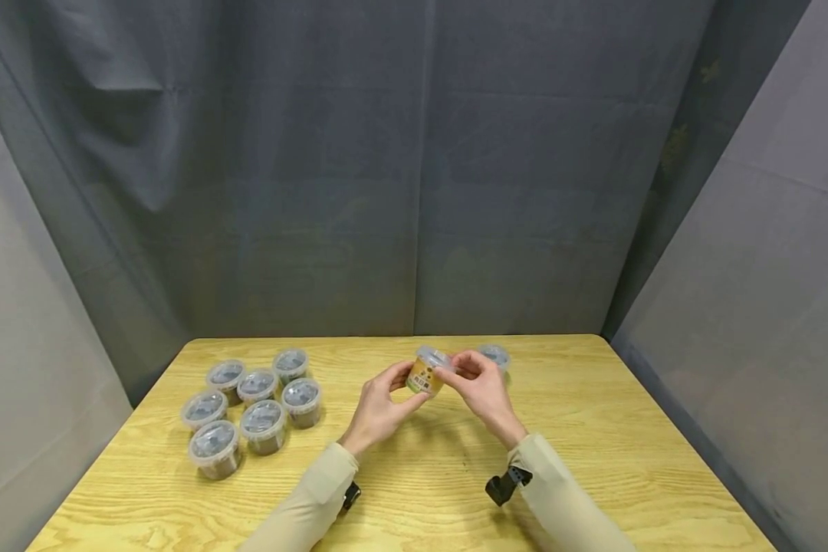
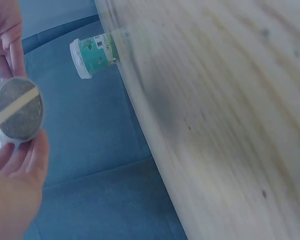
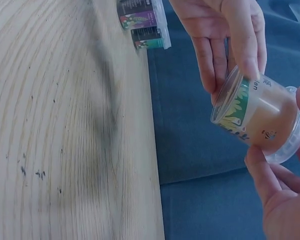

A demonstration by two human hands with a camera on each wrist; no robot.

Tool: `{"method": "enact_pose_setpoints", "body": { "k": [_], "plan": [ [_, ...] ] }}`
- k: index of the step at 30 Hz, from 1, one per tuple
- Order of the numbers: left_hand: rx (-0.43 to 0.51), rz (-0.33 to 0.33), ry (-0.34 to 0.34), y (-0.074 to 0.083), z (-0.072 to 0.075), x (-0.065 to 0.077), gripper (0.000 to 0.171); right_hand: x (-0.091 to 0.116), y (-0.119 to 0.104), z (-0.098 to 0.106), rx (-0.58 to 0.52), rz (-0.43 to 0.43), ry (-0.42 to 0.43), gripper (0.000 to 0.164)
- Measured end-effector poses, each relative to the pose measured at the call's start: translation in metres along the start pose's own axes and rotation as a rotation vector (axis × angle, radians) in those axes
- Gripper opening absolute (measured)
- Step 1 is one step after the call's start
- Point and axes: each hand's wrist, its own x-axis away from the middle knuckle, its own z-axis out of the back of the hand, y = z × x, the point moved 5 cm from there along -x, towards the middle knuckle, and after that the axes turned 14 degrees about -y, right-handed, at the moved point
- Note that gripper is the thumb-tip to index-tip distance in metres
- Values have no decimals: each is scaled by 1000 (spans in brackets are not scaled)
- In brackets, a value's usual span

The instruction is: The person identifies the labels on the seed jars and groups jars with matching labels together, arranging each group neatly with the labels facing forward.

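Note:
Above the middle of the table, both hands hold a small clear plastic tub [image 1: 424,377] with an orange and green label and a clear lid, tilted in the head view. My left hand [image 1: 378,414] grips it by the side toward the base, thumb in front. At the lid end, my right hand [image 1: 484,389] pinches the tub with thumb and fingers. Dark contents and a pale strip show through the tub's base [image 2: 20,109] in the left wrist view. The right wrist view shows the printed label [image 3: 252,112] between the fingers of both hands.
Several similar lidded tubs [image 1: 262,422] stand grouped on the left of the wooden table [image 1: 593,460]. Behind my right hand is another lidded tub [image 1: 494,355], green-labelled in the left wrist view. Grey cloth [image 1: 414,169] hangs beyond the table's far edge and at both sides.

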Motion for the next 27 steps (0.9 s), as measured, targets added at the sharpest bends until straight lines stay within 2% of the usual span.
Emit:
{"method": "enact_pose_setpoints", "body": {
  "k": [5,11,15,21,27],
  "plan": [
    [1,-9,-21,2,-1,-2,56,-7,16,7,-10,20,17,32],
    [-3,-18,39,1,-3,0,55,-7,20,6,-14,32,27,36],
    [-13,-12,55,1,-5,-1,55,-7,23,6,-23,29,23,37],
    [53,3,9,1,-5,-4,47,-6,27,15,-1,48,-18,35],
    [135,37,-61,-1,-7,-6,51,-6,28,21,67,99,-122,31]
  ]
}}
